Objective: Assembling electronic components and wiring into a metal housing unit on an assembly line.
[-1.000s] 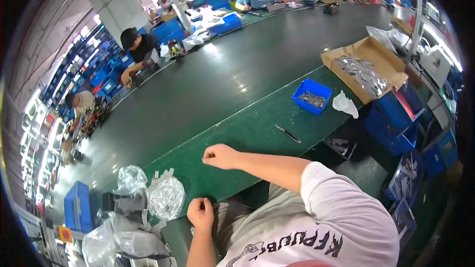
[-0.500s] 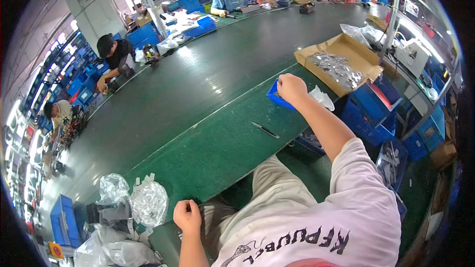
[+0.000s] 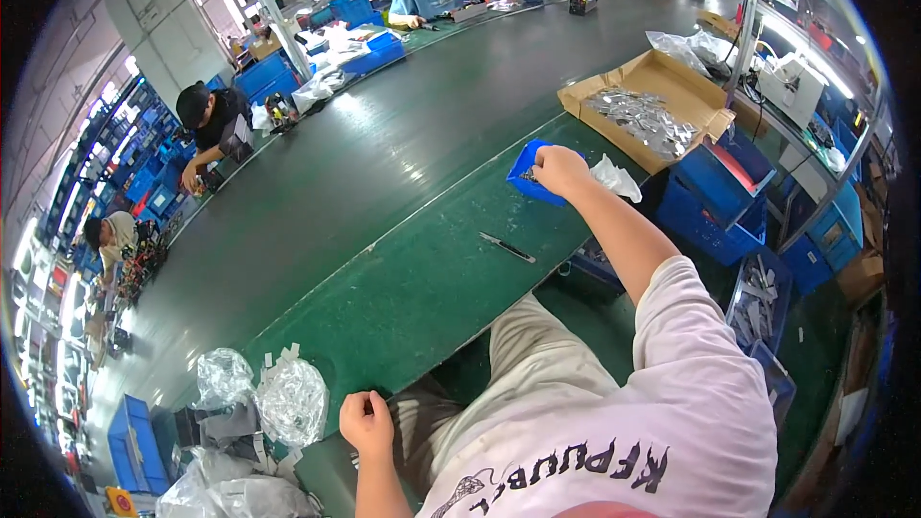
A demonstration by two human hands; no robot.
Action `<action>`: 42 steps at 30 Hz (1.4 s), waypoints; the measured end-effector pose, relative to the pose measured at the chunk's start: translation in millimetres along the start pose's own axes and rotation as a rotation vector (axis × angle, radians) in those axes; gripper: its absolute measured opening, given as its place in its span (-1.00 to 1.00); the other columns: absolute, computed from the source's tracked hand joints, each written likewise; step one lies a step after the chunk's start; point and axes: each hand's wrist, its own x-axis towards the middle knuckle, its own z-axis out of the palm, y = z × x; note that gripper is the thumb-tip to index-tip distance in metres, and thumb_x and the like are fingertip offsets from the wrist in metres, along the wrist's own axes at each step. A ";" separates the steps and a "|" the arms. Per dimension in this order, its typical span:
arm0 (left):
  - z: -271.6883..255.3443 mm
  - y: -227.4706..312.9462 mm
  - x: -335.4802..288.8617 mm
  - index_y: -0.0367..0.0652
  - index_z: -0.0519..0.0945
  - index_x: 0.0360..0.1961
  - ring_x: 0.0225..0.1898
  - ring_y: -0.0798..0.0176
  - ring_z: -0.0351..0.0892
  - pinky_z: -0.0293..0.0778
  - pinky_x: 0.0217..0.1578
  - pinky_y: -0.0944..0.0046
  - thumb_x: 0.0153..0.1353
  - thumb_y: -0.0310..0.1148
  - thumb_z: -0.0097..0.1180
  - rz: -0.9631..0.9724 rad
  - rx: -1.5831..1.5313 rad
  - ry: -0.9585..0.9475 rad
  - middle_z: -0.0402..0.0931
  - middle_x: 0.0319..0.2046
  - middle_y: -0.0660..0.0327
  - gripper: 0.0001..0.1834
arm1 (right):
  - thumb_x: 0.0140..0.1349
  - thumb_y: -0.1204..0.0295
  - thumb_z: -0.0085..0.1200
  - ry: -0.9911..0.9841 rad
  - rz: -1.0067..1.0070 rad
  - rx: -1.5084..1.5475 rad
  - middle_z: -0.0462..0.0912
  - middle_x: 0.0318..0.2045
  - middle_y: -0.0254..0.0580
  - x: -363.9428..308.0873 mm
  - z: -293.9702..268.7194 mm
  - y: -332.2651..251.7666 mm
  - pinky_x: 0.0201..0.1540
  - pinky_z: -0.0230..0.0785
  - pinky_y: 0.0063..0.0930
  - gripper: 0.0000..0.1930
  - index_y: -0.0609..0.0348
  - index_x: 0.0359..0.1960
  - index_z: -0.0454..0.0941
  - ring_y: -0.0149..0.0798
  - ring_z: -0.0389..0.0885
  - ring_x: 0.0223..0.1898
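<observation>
My right hand (image 3: pixel 559 171) reaches far out to a small blue bin (image 3: pixel 529 176) of small metal parts on the green table and its fingers dip into the bin; whether they grip a part is hidden. My left hand (image 3: pixel 366 422) rests closed in a fist at the table's near edge, beside crumpled clear plastic bags (image 3: pixel 289 401). A dark slim tool (image 3: pixel 507 247) lies on the green mat between the two hands.
An open cardboard box (image 3: pixel 652 115) of shiny metal parts stands right of the bin, a white bag (image 3: pixel 616 177) beside it. Blue crates (image 3: pixel 715 201) sit below the table on the right. Other people work along a wide dark conveyor (image 3: pixel 336 173).
My right hand went from near my body out to the blue bin and now dips into it. My left fist stayed at the table edge.
</observation>
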 end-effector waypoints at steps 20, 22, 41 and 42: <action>2.1 6.7 5.2 -0.19 0.54 -0.53 -0.49 0.04 0.50 0.41 -0.43 0.10 0.10 -0.44 0.21 -0.025 0.004 -0.016 0.49 -0.56 0.14 -0.88 | 0.24 0.36 0.18 0.695 0.320 0.547 0.62 -0.48 -0.26 -64.6 -9.3 146.7 -0.27 0.37 -0.50 -0.80 0.27 -0.40 0.59 -0.43 0.53 -0.39; 1.8 7.9 3.8 -0.19 0.54 -0.53 -0.48 0.04 0.50 0.40 -0.44 0.10 0.09 -0.44 0.21 -0.034 -0.001 -0.018 0.49 -0.56 0.13 -0.88 | 0.24 0.40 0.20 0.666 0.159 0.488 0.60 -0.51 -0.31 -77.9 8.7 123.2 -0.32 0.36 -0.51 -0.83 0.25 -0.41 0.58 -0.46 0.52 -0.42; -0.5 7.2 5.2 -0.17 0.57 -0.54 -0.45 0.04 0.56 0.46 -0.39 0.07 0.07 -0.40 0.25 -0.052 0.011 -0.073 0.54 -0.55 0.16 -0.87 | 0.05 0.25 0.21 -0.506 -0.064 -0.184 0.68 -0.02 0.03 41.4 0.4 -0.5 0.08 0.49 -0.20 -0.53 0.04 0.05 0.66 -0.04 0.66 0.01; -2.5 7.6 4.9 -0.16 0.57 -0.56 -0.45 0.03 0.56 0.46 -0.39 0.07 0.07 -0.38 0.25 -0.060 0.009 -0.063 0.54 -0.56 0.17 -0.86 | 0.05 0.28 0.20 -0.494 -0.012 -0.132 0.67 0.01 0.02 39.1 2.6 -5.2 0.07 0.49 -0.20 -0.54 0.03 0.06 0.66 -0.05 0.66 0.02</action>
